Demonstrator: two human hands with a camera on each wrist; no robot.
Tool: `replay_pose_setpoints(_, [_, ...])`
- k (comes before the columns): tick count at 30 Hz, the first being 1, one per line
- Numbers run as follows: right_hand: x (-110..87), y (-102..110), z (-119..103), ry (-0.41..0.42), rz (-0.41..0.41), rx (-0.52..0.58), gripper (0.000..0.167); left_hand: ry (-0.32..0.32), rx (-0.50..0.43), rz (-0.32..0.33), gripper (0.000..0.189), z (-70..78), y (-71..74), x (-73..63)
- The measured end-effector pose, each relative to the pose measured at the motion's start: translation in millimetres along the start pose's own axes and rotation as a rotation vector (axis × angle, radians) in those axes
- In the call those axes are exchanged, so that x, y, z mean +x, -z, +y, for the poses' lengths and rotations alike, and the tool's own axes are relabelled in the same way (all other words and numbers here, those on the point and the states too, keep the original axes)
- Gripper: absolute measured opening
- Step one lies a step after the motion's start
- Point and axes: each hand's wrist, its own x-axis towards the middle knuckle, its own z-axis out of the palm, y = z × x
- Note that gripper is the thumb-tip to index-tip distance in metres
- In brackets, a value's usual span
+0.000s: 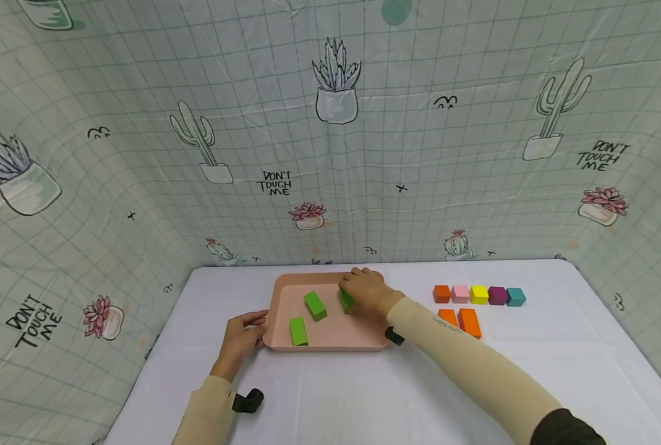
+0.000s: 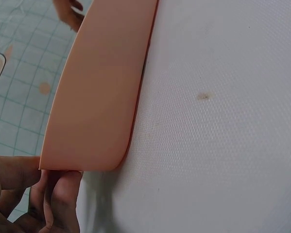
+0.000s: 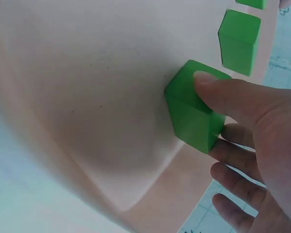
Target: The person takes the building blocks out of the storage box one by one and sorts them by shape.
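Observation:
A shallow pink tray (image 1: pixel 341 342) lies on the white table with green blocks inside. At its left end my left hand (image 1: pixel 243 340) grips the edge, thumb (image 2: pixel 19 171) at the rim and fingers bent against the outer wall. My right hand (image 1: pixel 368 293) reaches over the tray's far right part and pinches a green block (image 3: pixel 191 116) between thumb and fingers. Two more green blocks rest on the tray floor, one near the middle (image 1: pixel 315 306) and one nearer the front left (image 1: pixel 298 332).
Right of the tray stands a row of small cubes: orange-red (image 1: pixel 441 294), pink (image 1: pixel 460 294), yellow (image 1: pixel 478 295), purple (image 1: pixel 497 296) and teal (image 1: pixel 516 297). Two orange blocks (image 1: pixel 469 323) lie before them, one partly behind my right sleeve. A patterned cloth (image 1: pixel 363 161) hangs behind the table.

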Motion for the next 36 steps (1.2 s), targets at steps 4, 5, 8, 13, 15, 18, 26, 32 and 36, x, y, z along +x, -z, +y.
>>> replay_pose_setpoints(4, [-6.1,2,4,0.014,0.024,0.03,0.052,-0.003,-0.003,0.004,0.034,1.3,-0.5,-0.1])
replay_pose_setpoints(5, [-8.0,3,5,0.016,0.033,0.037,0.053,-0.002,-0.002,0.005,0.034,1.6,-0.3,-0.3])
replay_pose_setpoints(8, [-14.9,8,10,0.02,0.083,0.065,0.054,0.005,0.002,0.0,0.034,1.9,0.6,-1.2])
replay_pose_setpoints(13, [-31.4,21,17,0.006,0.166,0.112,0.052,-0.005,0.008,-0.006,0.034,2.2,1.9,-1.3])
replay_pose_setpoints(15, [-39.6,25,21,-0.004,0.192,0.121,0.051,-0.009,0.013,-0.005,0.034,2.2,1.8,-1.4])
replay_pose_setpoints(18, [-52.8,27,27,-0.009,0.245,0.117,0.05,-0.005,0.019,-0.001,0.034,1.2,1.2,-1.1])
replay_pose_setpoints(26, [-91.5,30,47,-0.064,0.331,0.123,0.06,-0.001,0.02,0.001,0.034,-0.1,0.9,-1.4])
replay_pose_setpoints(32, [-123.9,34,65,-0.138,0.38,0.134,0.062,0.009,0.023,0.001,0.034,2.1,0.5,-3.6])
replay_pose_setpoints(36, [-147.1,35,77,-0.184,0.414,0.144,0.062,0.002,0.02,-0.002,0.034,3.1,0.3,-4.0])
